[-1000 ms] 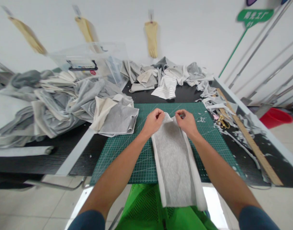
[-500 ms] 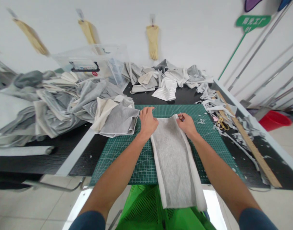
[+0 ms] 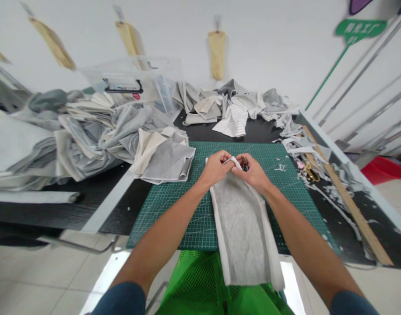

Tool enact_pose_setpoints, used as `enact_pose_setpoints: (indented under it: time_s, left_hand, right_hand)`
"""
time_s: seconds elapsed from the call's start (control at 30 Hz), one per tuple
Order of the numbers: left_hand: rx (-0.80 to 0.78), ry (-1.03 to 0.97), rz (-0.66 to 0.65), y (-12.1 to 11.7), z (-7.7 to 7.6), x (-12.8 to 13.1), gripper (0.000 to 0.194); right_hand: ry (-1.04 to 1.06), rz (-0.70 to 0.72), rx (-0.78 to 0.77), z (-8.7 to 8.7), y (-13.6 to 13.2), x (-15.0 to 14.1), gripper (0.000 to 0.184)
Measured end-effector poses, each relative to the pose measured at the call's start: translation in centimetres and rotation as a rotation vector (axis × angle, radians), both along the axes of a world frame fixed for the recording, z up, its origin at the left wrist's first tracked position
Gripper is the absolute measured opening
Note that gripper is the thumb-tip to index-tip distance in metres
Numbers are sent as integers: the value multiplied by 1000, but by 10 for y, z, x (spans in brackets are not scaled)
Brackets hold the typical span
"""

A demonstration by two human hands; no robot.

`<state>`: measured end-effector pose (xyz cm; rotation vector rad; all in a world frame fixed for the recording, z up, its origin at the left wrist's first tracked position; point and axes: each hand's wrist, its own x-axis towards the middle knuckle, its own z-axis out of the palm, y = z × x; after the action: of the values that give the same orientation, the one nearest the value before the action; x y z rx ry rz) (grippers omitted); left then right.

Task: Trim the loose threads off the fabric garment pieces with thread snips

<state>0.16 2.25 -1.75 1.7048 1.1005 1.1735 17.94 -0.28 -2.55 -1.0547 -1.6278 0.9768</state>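
A long grey piece of fabric [image 3: 241, 227] with pale edges lies over the green cutting mat [image 3: 174, 210], its near end hanging past the table edge toward my lap. My left hand [image 3: 218, 165] pinches the far edge of the fabric. Close beside it, my right hand [image 3: 251, 170] is closed on the same edge, the fingertips of both hands almost touching. A small dark metal object shows in the right hand's curled fingers; its kind I cannot make out. The fabric's far edge is bunched up between the hands.
Heaped grey and cream fabric [image 3: 92, 131] covers the left side, by a clear plastic box [image 3: 161, 92]. More cloth pieces [image 3: 233, 118] lie at the back. On the right are a wooden ruler [image 3: 351, 210], gold-handled scissors [image 3: 310, 173] and fabric scraps [image 3: 343, 177].
My left hand first let go of the fabric's left corner and opened over it, then came right and pinched the edge beside my right hand. The edge is now gathered. The view has shifted slightly.
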Motion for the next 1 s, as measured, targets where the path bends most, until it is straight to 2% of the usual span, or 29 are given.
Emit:
enact_pose_setpoints:
  time_s: [0.17,0.33,0.57,0.8,1.0]
  left_hand:
    - [-32,-66,-73,-4,7,-1,27]
    - [-8,-97,-130,-5,8,-2,27]
    - [28,-97,-63,-6,6,-1,30]
    - [0,-30,-31,-8,15,-1,25]
    - [-9,-12,-32,-12,22,-1,37]
  right_hand:
    - [3,-138,66,3,0,-5,44]
    - [52,-187,67,1,1,-1,34]
    - [95,-130,-53,1,-4,0,41]
    - [26,-102,73,8,-7,-2,37]
    - [59,-153,16,3,-6,-2,44]
